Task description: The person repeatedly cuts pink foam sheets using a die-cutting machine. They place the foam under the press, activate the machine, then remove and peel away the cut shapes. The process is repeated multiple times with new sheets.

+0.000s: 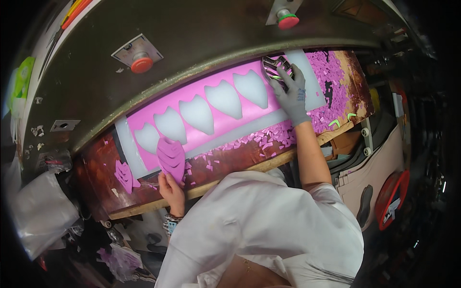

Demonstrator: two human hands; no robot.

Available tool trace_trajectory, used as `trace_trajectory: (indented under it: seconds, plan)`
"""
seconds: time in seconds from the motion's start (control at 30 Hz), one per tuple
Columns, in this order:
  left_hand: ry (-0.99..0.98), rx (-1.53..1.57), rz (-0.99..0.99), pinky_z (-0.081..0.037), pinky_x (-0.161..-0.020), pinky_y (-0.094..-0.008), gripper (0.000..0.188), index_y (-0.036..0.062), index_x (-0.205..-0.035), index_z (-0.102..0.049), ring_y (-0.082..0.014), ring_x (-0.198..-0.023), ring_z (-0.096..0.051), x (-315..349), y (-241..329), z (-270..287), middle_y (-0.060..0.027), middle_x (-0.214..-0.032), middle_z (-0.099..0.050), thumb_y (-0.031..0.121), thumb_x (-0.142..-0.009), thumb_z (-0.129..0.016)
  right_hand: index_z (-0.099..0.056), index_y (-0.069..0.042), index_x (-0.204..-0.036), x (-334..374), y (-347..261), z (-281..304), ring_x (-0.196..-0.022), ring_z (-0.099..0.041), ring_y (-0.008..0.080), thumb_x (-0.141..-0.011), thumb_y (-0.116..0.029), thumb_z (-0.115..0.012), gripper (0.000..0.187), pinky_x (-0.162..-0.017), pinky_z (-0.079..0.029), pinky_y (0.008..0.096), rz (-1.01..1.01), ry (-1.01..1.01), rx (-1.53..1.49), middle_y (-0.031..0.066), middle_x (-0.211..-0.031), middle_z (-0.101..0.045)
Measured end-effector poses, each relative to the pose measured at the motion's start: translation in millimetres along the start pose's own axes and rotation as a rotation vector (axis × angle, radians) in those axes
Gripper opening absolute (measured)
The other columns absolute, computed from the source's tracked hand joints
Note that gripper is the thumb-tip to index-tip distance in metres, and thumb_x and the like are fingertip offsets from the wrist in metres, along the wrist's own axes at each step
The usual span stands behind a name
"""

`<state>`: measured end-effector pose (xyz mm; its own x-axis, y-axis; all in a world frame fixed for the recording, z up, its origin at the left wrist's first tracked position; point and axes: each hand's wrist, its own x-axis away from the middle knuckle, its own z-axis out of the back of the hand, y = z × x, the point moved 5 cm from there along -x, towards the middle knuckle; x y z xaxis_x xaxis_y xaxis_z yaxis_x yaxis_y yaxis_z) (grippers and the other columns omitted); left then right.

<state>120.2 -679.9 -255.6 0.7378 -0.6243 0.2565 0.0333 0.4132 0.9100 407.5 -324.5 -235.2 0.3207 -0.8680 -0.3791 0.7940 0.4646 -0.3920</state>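
A bright pink sheet point(252, 114) lies over a pale sheet point(314, 79), which shows through a row of several leaf-shaped cut-outs with notched tops. At the sheet's right end sits a black metal cutting die point(274, 65) with bits of green inside. My right hand point(291, 96), in a grey glove, has its fingers bent over the die's right side and grips it. At the left, my bare left hand point(172, 192) pinches the lower tip of a pink cut piece point(171, 157) with curved slits. That piece overlaps the sheet's lower left edge.
Pink scraps point(329, 93) cover the board's right end and front edge. A slit pink piece point(124, 176) lies on the left. Behind stands a dark machine beam point(201, 31) with red push buttons point(141, 62). A red ring-shaped item point(388, 201) is at lower right.
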Motion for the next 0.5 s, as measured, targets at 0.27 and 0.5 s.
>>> trace_trajectory:
  seconds: [0.27, 0.5]
  plan:
    - [-0.011, -0.183, 0.049, -0.043, -0.048, -0.0239, 0.024, -0.0004, -0.102, -0.056, -0.0076, -0.051, -0.054, 6.2, -26.6, 3.3, -0.0021, -0.062, -0.058, 0.021, -0.102, -0.047, -0.070, -0.005, -0.091, 28.9, 21.2, 1.5, -0.083, -0.066, 0.0244, -0.085, -0.016, -0.066, 0.012, -0.079, -0.051, 0.0347, -0.368, -0.011, -0.193, 0.0114, -0.090, -0.069]
    - [0.008, -0.207, 0.016, -0.041, -0.049, -0.0246, 0.021, 0.0011, -0.103, -0.057, -0.0079, -0.052, -0.051, -9.7, -19.0, -0.6, -0.0017, -0.061, -0.055, 0.020, -0.101, -0.047, -0.048, 0.005, -0.130, -17.9, 25.8, 53.9, -0.115, -0.055, 0.0311, -0.090, -0.021, -0.062, 0.050, -0.096, -0.044, 0.0387, -0.358, 0.215, -0.183, 0.0234, -0.127, -0.053]
